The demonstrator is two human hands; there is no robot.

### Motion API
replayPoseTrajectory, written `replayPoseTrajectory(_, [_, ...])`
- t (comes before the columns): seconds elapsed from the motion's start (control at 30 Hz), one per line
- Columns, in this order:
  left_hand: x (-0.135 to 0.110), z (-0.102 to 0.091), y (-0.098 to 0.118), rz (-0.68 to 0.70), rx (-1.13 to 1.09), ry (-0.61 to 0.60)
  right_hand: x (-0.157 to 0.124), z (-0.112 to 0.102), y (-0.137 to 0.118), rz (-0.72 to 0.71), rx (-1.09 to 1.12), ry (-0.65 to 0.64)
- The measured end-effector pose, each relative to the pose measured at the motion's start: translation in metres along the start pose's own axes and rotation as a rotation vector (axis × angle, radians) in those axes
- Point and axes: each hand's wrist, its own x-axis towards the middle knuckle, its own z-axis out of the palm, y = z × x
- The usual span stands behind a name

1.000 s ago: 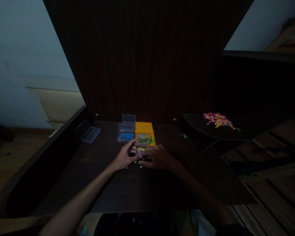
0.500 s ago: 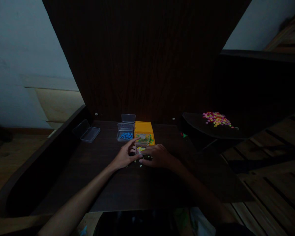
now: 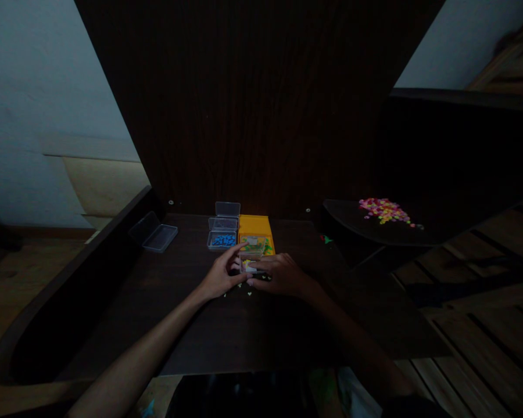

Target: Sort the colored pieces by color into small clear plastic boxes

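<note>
My left hand [image 3: 221, 276] and my right hand [image 3: 279, 275] meet at a small clear box with yellow beads [image 3: 249, 265] on the dark table [image 3: 200, 325]. The left hand's fingers curl around the box's left side. The right hand's fingers pinch over its top edge. A few loose yellow beads [image 3: 244, 293] lie just in front of the hands. Behind the small box stands a yellow case [image 3: 255, 225] holding a clear box of green beads [image 3: 255, 244].
A clear box of blue beads [image 3: 222, 239] with its lid up stands left of the yellow case. An open clear box [image 3: 155, 234] lies at the table's left edge. A heap of coloured beads [image 3: 384, 211] lies on a side shelf at right. A dark wooden panel rises behind.
My right hand's fingers have shifted up and forward onto the top of the small box. The left hand has stayed put.
</note>
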Motion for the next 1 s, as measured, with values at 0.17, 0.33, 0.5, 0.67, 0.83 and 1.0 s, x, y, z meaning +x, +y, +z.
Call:
replayPoseTrajectory(0.17, [0.000,-0.001,0.002,0.010,0.009,0.035,-0.007,-0.004,0.020,0.014,0.192,0.288])
replayPoseTrajectory(0.33, [0.000,0.000,0.000,0.066,-0.022,0.066,-0.014,0.016,0.036,0.172,0.618,0.381])
replayPoseTrajectory(0.5, [-0.001,0.002,-0.001,0.072,-0.052,0.075,-0.016,0.036,0.033,0.177,0.864,0.329])
replayPoseTrajectory(0.67, [-0.003,0.005,0.001,0.043,-0.005,0.045,-0.015,0.047,0.027,0.233,0.917,0.334])
replayPoseTrajectory(0.83, [-0.005,0.006,0.004,0.015,0.064,0.031,-0.016,0.052,0.027,0.233,0.933,0.320])
replayPoseTrajectory(1.0, [-0.010,0.002,0.003,-0.002,0.065,0.078,-0.016,0.052,0.025,0.228,0.936,0.308])
